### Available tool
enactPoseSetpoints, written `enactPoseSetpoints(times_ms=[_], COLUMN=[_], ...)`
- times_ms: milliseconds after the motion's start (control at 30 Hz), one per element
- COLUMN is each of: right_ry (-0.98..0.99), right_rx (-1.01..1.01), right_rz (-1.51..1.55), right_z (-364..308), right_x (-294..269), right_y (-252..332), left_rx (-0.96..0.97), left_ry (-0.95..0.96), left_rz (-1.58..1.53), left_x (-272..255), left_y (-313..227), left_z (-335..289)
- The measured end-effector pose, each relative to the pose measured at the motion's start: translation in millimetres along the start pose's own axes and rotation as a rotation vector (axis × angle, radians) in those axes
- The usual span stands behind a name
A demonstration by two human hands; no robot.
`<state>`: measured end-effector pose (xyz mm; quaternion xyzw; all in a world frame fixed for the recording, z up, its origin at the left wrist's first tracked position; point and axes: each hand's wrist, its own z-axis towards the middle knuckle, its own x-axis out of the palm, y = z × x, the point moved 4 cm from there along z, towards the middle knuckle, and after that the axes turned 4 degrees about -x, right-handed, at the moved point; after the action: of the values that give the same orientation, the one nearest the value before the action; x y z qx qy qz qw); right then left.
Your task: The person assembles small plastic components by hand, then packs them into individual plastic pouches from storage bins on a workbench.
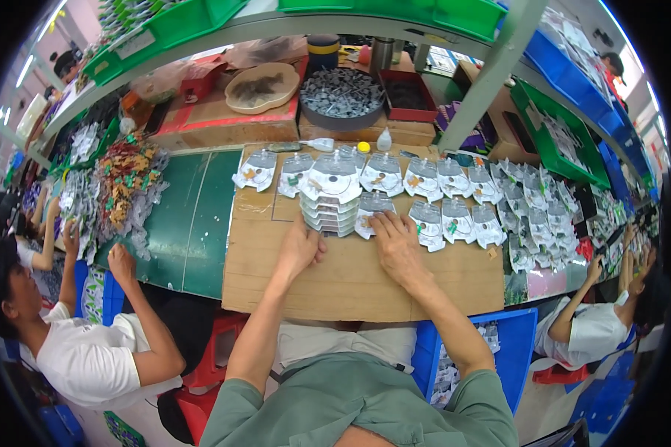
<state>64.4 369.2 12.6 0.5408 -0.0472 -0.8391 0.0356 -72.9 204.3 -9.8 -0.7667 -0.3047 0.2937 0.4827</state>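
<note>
My left hand (300, 249) rested open beside the stack of clear blister packs (329, 205); my right hand (397, 242) lay flat, gripping nothing, on a single pack (373, 208) on the cardboard sheet (350, 283).

Bright, even daylight-white light across the table (350, 283), apparently from overhead tube lamps seen as streaks at the far left rim. Soft, short shadows only, under the hands and beneath the shelf (291, 26) above the table. Small glints on the clear plastic packets (455, 216) right of the table's middle. Strong fisheye bending: shelf edges curved, corners black. Sharp at the table's centre; smeared and softer toward the rim.
</note>
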Motion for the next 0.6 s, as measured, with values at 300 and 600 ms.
enactPoseSetpoints(times_ms=[300, 600], right_ry=[-0.125, -0.075], right_rx=[0.243, 0.465], right_rz=[0.504, 0.649], right_z=[34.7, 69.6], right_x=[-49.1, -40.5], right_y=[-0.9, 9.9], left_rx=[0.131, 0.157], left_ry=[-0.132, -0.261], left_rz=[-0.048, -0.080], left_x=[-26.8, -68.8], left_y=[-84.6, -69.6], left_z=[-19.3, -48.4])
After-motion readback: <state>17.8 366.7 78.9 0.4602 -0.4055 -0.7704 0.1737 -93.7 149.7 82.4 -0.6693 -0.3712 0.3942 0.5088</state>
